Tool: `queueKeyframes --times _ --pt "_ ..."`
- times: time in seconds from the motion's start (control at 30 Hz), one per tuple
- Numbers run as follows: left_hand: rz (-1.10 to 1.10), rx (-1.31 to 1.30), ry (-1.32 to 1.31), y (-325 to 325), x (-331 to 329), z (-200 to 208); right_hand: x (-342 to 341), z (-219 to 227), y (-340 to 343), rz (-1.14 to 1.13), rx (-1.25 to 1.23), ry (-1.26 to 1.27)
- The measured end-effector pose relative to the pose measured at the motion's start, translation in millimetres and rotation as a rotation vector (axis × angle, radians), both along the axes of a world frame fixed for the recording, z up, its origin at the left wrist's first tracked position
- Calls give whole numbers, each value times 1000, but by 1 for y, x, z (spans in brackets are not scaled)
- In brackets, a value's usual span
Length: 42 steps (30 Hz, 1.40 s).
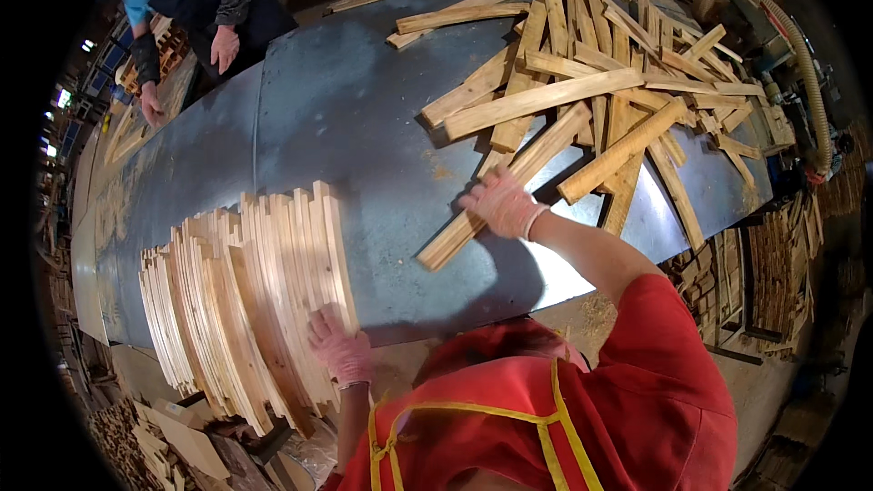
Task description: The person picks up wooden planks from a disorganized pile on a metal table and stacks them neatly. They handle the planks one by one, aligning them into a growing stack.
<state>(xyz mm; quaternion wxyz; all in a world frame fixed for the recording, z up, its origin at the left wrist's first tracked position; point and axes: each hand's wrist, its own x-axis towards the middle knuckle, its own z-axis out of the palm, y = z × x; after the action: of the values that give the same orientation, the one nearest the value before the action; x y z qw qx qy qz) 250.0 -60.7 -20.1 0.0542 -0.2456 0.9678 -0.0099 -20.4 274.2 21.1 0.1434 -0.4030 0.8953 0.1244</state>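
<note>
Near the frame's centre, our right hand (506, 203) curls its fingers over a plank (453, 240) slanting lengthwise up rightward, while our left hand (340, 345), fingers slightly spread, touches the slat row (244, 286) at lower left.

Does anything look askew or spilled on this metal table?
Mildly: the wood pile at the right lies crisscrossed, unlike the lined-up row of boards by the left hand, and sawdust specks the table. No damage stands out.

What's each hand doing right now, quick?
Left hand: open, against the row of wooden strips.
Right hand: on a loose board; can't tell whether gripping.
</note>
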Motion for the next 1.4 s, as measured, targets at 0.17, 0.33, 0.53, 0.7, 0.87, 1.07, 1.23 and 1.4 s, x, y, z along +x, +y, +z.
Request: queueKeyframes --times 0.17,0.33,0.53,0.7,0.87,1.07,1.23,1.4 --pt "-158 -80 187 22 -11 6 -24 41 22 47 -595 56" --pt "-393 572 23 130 -99 38 -141 42 101 -259 -288 314" --pt "-549 374 61 155 -97 1 -131 78 53 -261 -105 -206" --pt "-248 780 12 109 19 10 -44 62 68 -469 -768 -721" --pt "402 1447 240 118 48 42 81 45 17 -867 -861 -1002" --pt "423 1711 339 111 32 41 187 -36 -79 -393 -507 -1010" --pt "198 1099 144 69 73 4 147 -13 -122 -628 -681 -974" --pt "-151 301 166 74 50 56 159 -55 -189 -502 -595 -868"
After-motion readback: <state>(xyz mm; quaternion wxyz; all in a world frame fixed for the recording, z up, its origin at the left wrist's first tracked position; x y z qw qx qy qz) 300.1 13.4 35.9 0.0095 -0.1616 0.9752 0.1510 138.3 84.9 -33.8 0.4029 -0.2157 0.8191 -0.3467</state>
